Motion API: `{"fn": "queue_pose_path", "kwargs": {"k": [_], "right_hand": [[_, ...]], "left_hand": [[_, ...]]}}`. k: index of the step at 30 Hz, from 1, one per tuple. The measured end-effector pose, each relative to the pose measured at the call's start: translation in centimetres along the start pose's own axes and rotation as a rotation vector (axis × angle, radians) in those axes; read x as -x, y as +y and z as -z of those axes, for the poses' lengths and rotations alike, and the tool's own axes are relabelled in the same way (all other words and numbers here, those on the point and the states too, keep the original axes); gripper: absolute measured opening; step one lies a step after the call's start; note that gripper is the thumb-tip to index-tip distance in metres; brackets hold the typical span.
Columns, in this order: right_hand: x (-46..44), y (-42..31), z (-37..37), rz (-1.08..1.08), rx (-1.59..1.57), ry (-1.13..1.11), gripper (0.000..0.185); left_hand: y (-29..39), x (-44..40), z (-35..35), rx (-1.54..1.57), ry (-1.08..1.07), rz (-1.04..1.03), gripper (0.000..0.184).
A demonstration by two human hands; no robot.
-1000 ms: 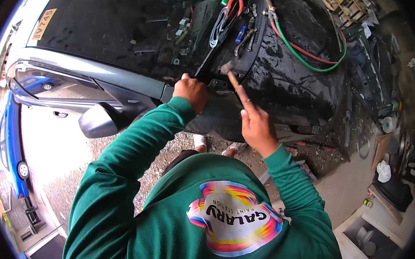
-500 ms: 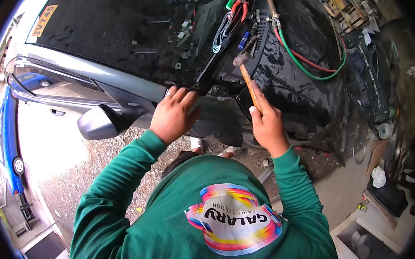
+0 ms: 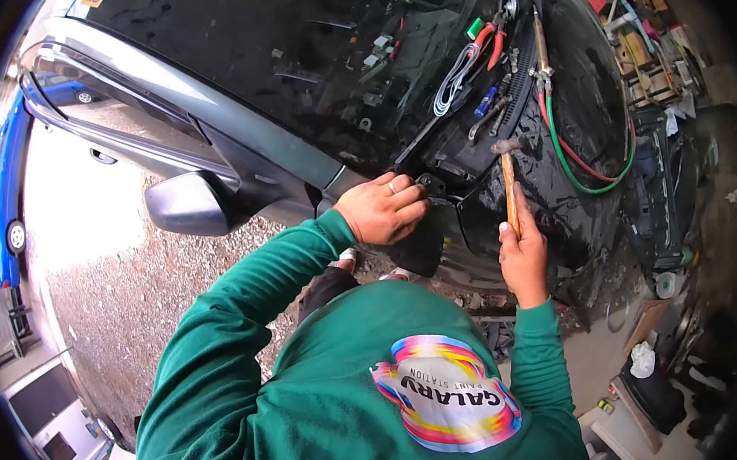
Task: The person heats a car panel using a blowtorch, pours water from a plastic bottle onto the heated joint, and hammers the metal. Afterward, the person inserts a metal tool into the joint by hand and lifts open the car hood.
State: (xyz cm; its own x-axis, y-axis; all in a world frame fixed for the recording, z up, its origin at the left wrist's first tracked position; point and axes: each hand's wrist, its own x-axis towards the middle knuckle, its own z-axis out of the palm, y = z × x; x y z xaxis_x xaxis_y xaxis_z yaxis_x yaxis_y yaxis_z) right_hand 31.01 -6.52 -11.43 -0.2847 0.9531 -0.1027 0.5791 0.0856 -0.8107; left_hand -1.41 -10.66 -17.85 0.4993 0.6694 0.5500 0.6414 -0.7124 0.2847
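In my right hand (image 3: 525, 262) is a hammer (image 3: 510, 190), gripped by its wooden handle with the metal head pointing away from me. It is held over the dark, scuffed bonnet (image 3: 582, 112). My left hand (image 3: 384, 210), with a ring on one finger, curls over the top edge of the car's fender by the windscreen corner. Its fingertips are beside a dark metal bracket (image 3: 440, 184) and partly hidden. Beyond the hammer, a blue-handled tool (image 3: 486, 102) and red-handled pliers (image 3: 497, 46) lie near the windscreen base.
A gas torch (image 3: 541, 47) with red and green hoses (image 3: 579, 185) lies across the bonnet. The windscreen (image 3: 289, 65) carries scattered small parts. To my left juts the wing mirror (image 3: 187, 206); a blue car (image 3: 7, 187) stands farther off. Car parts and clutter (image 3: 661, 192) line the right side.
My left hand has slid right along the fender edge toward the bracket, its fingers more curled. The hammer has moved right over the bonnet. The whole view has shifted.
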Motion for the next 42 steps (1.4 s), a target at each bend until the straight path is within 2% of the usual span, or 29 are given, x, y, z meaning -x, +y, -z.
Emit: {"fn": "queue_pose_path", "kwargs": {"k": [5, 9, 11, 12, 13, 15, 19, 22, 25, 27, 29, 33, 35, 39, 41, 42], "right_hand": [[-0.7, 0.2, -0.5, -0.007, -0.014, -0.019, 0.068], [-1.7, -0.1, -0.8, -0.071, -0.034, -0.067, 0.068], [-1.9, 0.0, -0.9, -0.058, -0.007, -0.084, 0.068], [-2.1, 0.0, -1.0, -0.065, -0.005, -0.095, 0.068], [-2.1, 0.0, -1.1, -0.071, -0.003, -0.105, 0.068], [-2.7, 0.0, -1.2, -0.028, -0.015, -0.104, 0.068], [-3.0, -0.1, -0.6, 0.001, -0.014, -0.093, 0.067], [-3.2, 0.0, 0.2, 0.176, 0.037, -0.077, 0.067], [-3.3, 0.5, 1.1, 0.102, 0.004, -0.078, 0.067], [-3.4, 1.2, 1.6, 0.099, 0.017, -0.067, 0.067], [-3.8, 2.2, 1.9, 0.205, 0.103, -0.039, 0.069], [-4.0, 1.3, 3.0, 0.159, 0.09, -0.056, 0.071], [-3.7, 0.9, 3.4, 0.236, 0.092, -0.051, 0.069], [-2.6, 1.9, 3.1, 0.223, -0.019, -0.078, 0.074], [-2.1, 2.6, 2.6, 0.188, -0.063, -0.237, 0.076], [-2.2, 2.3, 2.3, 0.403, 0.085, -0.179, 0.078]], "left_hand": [[0.1, -0.4, 0.4, 0.078, 0.01, 0.129, 0.04], [0.2, -0.8, 2.2, 0.118, 0.048, 0.146, 0.044], [0.1, -0.3, 2.5, 0.028, 0.144, 0.075, 0.046], [-1.8, -0.2, 0.9, -0.167, 0.037, 0.148, 0.049], [-1.0, -1.7, 1.0, -0.082, -0.03, -0.018, 0.049], [-0.9, -1.8, 0.2, -0.074, 0.048, 0.144, 0.05], [-1.0, -1.9, 0.0, -0.078, 0.026, 0.149, 0.05], [-1.0, -2.0, -0.4, -0.121, 0.07, 0.264, 0.053], [-0.6, -3.1, -1.0, -0.223, 0.173, 0.342, 0.052], [-0.4, -3.5, -1.2, -0.246, 0.154, 0.355, 0.048], [-0.4, -3.6, -1.4, -0.335, 0.11, 0.447, 0.053], [-0.7, -3.7, -1.8, -0.344, 0.108, 0.448, 0.052], [-0.6, -3.6, -1.9, -0.344, 0.115, 0.455, 0.052], [-0.5, -3.9, -1.6, -0.336, 0.156, 0.472, 0.049], [-0.2, -4.3, -1.5, -0.336, 0.183, 0.475, 0.045], [-0.2, -4.5, -1.4, -0.335, 0.211, 0.473, 0.042]]}}
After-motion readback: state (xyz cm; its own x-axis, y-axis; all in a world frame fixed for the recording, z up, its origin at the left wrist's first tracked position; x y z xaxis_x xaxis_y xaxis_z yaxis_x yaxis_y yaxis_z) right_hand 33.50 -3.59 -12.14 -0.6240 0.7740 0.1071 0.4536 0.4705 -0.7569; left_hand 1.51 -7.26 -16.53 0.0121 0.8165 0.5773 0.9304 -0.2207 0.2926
